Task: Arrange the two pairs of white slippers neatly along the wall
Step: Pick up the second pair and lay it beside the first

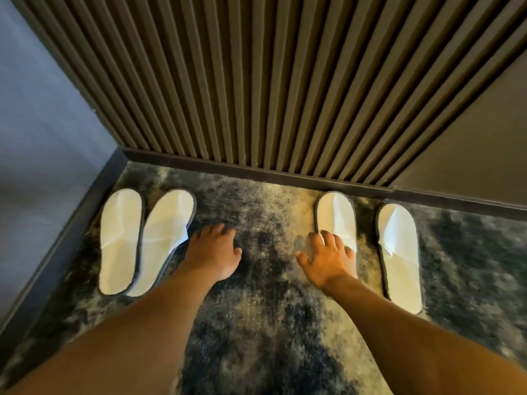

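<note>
All four slippers lay toe-first toward the slatted wall on the carpet. The left pair touched at the heels, the inner one angled. The left hand hovered beside it, fingers loosely spread, gripping nothing. The right hand rested on the third slipper, fingers splayed flat. The fourth slipper sat well apart, so squaring and closing up likely remained.
</note>
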